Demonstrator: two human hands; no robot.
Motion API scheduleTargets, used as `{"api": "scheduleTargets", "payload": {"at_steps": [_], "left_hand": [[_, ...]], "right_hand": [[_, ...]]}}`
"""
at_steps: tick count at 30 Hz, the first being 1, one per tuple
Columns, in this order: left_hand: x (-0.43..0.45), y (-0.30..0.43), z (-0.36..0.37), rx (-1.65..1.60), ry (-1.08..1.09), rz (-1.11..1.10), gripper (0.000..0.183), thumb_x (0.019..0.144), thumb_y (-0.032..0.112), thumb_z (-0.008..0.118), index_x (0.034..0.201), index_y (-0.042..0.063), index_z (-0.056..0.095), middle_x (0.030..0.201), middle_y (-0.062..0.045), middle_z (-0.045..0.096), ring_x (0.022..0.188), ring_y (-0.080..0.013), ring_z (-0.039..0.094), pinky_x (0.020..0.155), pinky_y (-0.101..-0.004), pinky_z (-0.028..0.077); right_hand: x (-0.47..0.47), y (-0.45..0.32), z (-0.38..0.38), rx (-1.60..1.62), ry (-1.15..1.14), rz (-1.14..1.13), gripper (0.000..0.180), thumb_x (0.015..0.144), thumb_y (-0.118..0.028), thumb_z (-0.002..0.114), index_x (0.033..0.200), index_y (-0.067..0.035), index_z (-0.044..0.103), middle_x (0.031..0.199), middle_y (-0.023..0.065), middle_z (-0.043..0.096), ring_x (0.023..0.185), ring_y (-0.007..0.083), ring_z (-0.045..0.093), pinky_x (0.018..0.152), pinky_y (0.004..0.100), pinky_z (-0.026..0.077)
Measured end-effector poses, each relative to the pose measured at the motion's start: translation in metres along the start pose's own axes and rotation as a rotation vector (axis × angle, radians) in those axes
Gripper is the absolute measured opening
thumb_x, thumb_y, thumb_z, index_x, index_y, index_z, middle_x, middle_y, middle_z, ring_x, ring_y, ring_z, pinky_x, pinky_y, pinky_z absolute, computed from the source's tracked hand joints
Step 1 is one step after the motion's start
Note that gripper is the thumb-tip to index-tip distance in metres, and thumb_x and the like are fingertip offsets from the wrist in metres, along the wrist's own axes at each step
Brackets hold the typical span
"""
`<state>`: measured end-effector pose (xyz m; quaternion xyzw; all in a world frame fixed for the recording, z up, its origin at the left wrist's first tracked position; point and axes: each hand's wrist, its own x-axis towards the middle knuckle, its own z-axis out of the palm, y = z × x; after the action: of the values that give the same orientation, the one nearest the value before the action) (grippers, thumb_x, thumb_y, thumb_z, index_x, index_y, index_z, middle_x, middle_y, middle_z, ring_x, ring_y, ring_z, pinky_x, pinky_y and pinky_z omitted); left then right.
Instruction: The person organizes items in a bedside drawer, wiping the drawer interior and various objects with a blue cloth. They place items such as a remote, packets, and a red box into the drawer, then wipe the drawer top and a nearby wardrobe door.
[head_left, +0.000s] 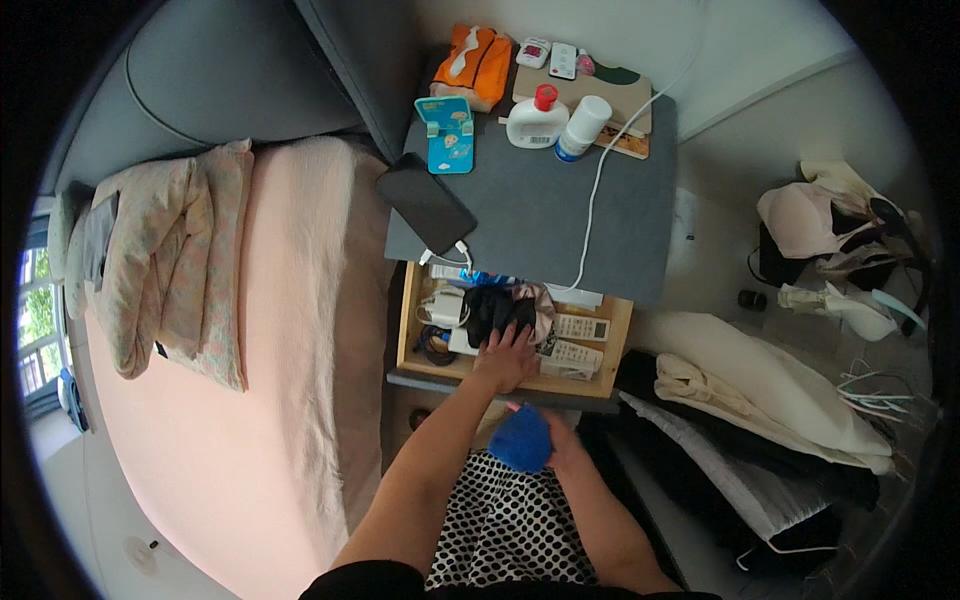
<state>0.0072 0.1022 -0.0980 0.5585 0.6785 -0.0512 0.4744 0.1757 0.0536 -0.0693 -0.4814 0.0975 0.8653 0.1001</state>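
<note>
My left hand reaches over the front edge of the pulled-out wooden drawer. Its fingers are spread and rest on a bunched black cloth item, beside a pinkish satin scrunchie. In front of the drawer, my right hand holds a fuzzy blue cloth above my lap. Inside the drawer, a white charger with its cable lies at the left, above a dark coiled cable. White remote controls lie at the right.
The grey nightstand top carries a black tablet-like device, a blue phone stand, white bottles and an orange tissue pack. A white cable hangs into the drawer. A bed stands left; clothes are piled right.
</note>
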Motion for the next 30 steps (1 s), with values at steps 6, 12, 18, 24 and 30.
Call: {"api": "scheduleTargets", "payload": {"at_steps": [6,12,18,24,30], "left_hand": [[0.011,-0.003,0.000,-0.021,0.317,0.245,0.044,0.091,0.037,0.039,0.124,0.009,0.047,0.132,-0.009,0.041,0.129,-0.0291,0.027,0.105,-0.0488,0.022],[-0.001,0.007,-0.043,-0.466,0.644,0.048,0.043,0.084,0.019,0.057,0.123,0.005,0.044,0.109,-0.014,0.055,0.092,-0.0302,0.055,0.078,-0.0412,0.046],[0.036,-0.024,-0.071,-1.601,0.688,-0.348,0.044,0.083,0.011,0.061,0.120,0.000,0.042,0.083,-0.007,0.057,0.064,-0.0137,0.055,0.057,-0.0253,0.047],[0.042,-0.067,-0.043,-0.736,0.987,-0.228,0.019,0.086,0.016,0.058,0.090,-0.002,0.061,0.072,-0.003,0.059,0.065,-0.0104,0.053,0.058,-0.0245,0.042],[-0.011,-0.047,-0.074,-1.204,0.846,-0.100,0.015,0.090,0.016,0.053,0.087,0.002,0.056,0.072,-0.002,0.058,0.062,-0.0090,0.052,0.057,-0.0229,0.044]], "right_hand": [[0.010,-0.023,0.009,-0.087,0.030,-0.032,0.040,0.091,-0.029,0.045,0.116,0.000,0.053,0.097,0.0086,0.061,0.081,0.0191,0.061,0.068,0.0341,0.053],[0.003,-0.030,0.021,-0.090,0.055,-0.037,0.042,0.092,-0.031,0.042,0.116,0.002,0.052,0.106,0.0130,0.060,0.090,0.0240,0.061,0.076,0.0384,0.052],[0.004,-0.033,0.019,-0.149,0.083,0.043,0.035,0.089,-0.022,0.049,0.115,0.001,0.053,0.104,0.0128,0.061,0.092,0.0242,0.060,0.079,0.0371,0.051],[-0.012,-0.077,0.069,-0.701,0.357,-0.459,0.041,0.086,-0.018,0.054,0.125,-0.007,0.047,0.102,0.0141,0.061,0.096,0.0254,0.058,0.083,0.0392,0.048],[0.015,-0.137,0.110,-0.198,0.199,-0.346,0.045,0.087,-0.027,0.056,0.126,-0.009,0.043,0.112,0.0112,0.054,0.098,0.0225,0.054,0.081,0.0413,0.046]]}}
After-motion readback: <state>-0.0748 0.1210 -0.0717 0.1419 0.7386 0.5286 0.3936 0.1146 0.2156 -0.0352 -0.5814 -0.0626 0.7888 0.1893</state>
